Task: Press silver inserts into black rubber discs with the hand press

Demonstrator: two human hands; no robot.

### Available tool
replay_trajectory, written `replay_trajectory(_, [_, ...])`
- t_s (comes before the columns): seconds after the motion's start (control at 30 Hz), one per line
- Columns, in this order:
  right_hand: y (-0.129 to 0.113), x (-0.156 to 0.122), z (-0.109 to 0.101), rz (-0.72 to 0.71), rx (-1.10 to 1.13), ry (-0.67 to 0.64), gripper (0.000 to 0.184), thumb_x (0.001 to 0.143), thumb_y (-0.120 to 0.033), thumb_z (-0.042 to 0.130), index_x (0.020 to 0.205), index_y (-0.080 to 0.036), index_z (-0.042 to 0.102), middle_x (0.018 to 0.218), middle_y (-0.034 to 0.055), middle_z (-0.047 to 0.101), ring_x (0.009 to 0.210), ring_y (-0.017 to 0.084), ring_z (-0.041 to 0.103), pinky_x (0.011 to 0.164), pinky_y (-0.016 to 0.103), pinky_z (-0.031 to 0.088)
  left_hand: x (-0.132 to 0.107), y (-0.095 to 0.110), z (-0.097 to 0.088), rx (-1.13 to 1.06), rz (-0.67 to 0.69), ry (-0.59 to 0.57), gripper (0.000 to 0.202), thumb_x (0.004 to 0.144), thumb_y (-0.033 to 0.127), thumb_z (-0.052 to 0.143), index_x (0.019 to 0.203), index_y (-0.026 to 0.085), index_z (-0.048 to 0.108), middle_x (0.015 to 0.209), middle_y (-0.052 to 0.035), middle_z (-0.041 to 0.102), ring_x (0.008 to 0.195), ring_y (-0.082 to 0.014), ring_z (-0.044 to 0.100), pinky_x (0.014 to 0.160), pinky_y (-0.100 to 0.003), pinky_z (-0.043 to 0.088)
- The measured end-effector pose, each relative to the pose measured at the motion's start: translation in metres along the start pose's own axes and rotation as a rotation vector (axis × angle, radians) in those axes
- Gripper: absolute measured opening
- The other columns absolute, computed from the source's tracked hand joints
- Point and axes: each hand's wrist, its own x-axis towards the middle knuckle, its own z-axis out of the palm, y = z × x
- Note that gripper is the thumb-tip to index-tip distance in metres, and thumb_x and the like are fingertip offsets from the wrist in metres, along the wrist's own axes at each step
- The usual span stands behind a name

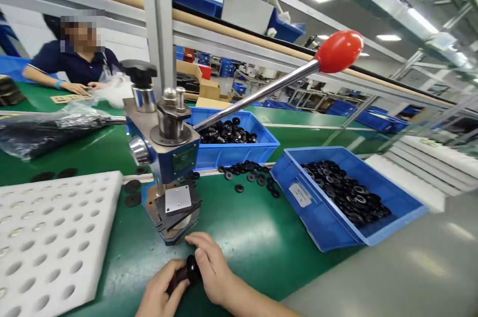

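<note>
Low in the head view, my left hand [160, 289] is closed around a dark cylindrical part [178, 277], its fingers and thumb on either side. A glossy black round cap [192, 270] sits at the right end of that part. Against the cap presses my right hand [214, 268], closed on it with the thumb and palm side; its forefinger points toward the press. Just beyond both hands stands the hand press [174, 158], with a square metal plate [178, 199] under its ram. The press lever with its red knob [339, 52] is raised to the upper right.
A blue bin [309, 217] of black rings is at the right, another blue bin [235, 153] behind the press. Loose black rings [239, 188] lie between them. A white foam tray [106, 217] with round holes fills the left. Across the bench sits a person [84, 58].
</note>
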Motion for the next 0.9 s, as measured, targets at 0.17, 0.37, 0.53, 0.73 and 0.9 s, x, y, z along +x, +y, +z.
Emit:
replay_trajectory(0.17, [0.005,0.003,-0.002,0.034,0.087,0.042,0.055,0.104,-0.053,0.025,0.124,-0.021,0.065,0.120,0.0108,0.065,0.115,0.021,0.059,0.102,0.040,0.048,0.000,0.004,-0.004,0.072,0.030,-0.013,0.015,0.091,0.034,0.060,0.098,0.022,0.067,0.082,-0.0037,0.074,0.070,-0.0181,0.071,0.065,-0.022,0.058])
replay_trajectory(0.37, [0.033,0.009,-0.001,0.151,0.047,0.270,0.058,0.105,-0.050,0.021,0.108,-0.017,0.068,0.099,0.0099,0.069,0.087,0.016,0.065,0.078,0.031,0.054,0.001,0.008,-0.006,0.009,-0.083,-0.027,0.018,0.090,0.035,0.061,0.100,0.022,0.067,0.084,-0.0034,0.075,0.070,-0.0174,0.071,0.065,-0.022,0.058])
replay_trajectory(0.53, [0.035,0.009,0.001,0.144,0.071,0.241,0.054,0.104,-0.053,0.028,0.102,-0.017,0.069,0.096,0.0095,0.069,0.086,0.017,0.064,0.081,0.032,0.053,0.004,0.040,-0.018,-0.123,-0.182,0.069,0.018,0.086,0.036,0.065,0.091,0.019,0.068,0.071,-0.0024,0.072,0.060,-0.0167,0.068,0.059,-0.023,0.056])
replay_trajectory(0.73, [0.038,0.010,0.002,0.120,0.123,0.229,0.048,0.103,-0.051,0.035,0.101,-0.018,0.069,0.094,0.0100,0.069,0.084,0.018,0.064,0.078,0.032,0.054,0.028,0.102,-0.082,-0.193,-0.289,0.307,0.023,0.077,0.033,0.075,0.094,0.018,0.069,0.078,-0.0046,0.073,0.066,-0.0160,0.068,0.058,-0.021,0.054])
replay_trajectory(0.9, [0.039,0.011,0.002,0.089,0.116,0.228,0.047,0.102,-0.051,0.036,0.098,-0.019,0.069,0.093,0.0095,0.069,0.083,0.019,0.065,0.077,0.031,0.054,0.078,0.146,-0.124,-0.183,-0.313,0.439,0.029,0.067,0.033,0.082,0.090,0.016,0.071,0.070,-0.0021,0.070,0.059,-0.0129,0.060,0.054,-0.020,0.049])
